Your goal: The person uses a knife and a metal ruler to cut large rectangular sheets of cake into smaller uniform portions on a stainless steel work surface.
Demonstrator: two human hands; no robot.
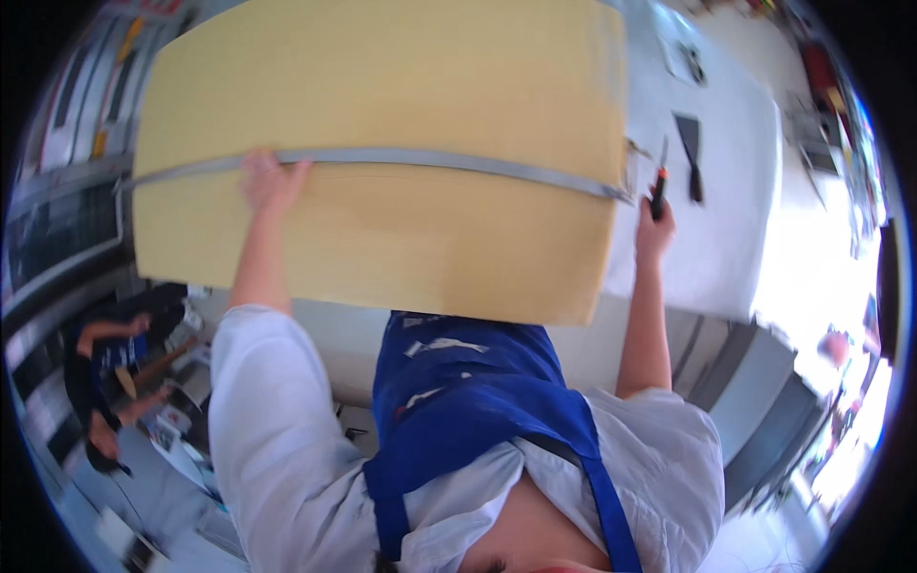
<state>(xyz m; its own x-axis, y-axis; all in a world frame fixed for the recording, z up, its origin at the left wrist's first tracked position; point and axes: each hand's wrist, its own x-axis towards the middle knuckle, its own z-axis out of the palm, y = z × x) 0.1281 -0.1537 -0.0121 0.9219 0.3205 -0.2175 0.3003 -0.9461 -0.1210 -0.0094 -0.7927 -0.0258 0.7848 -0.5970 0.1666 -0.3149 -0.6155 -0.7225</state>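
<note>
A large pale yellow sheet or slab [401, 229], perhaps foam, covers much of the table before me. Across its width lies a long metal straightedge [430, 159]. My left hand [271, 179], slightly blurred, is laid over the strip left of centre, its thumb spread to the right along the edge. Off the slab's right side, my right hand [658, 228] grips a knife [660, 188] with a black and orange handle. Its thin blade points away from me, apart from the slab. A faint line runs on the slab just below the straightedge.
On the table's pale top [738, 236] lie a dark scraper [691, 154] and, farther off, scissors [693, 63] on a white sheet. A small metal piece [636, 150] sits by the slab's right edge. At far left another person [100, 379] stands near a cluttered bench.
</note>
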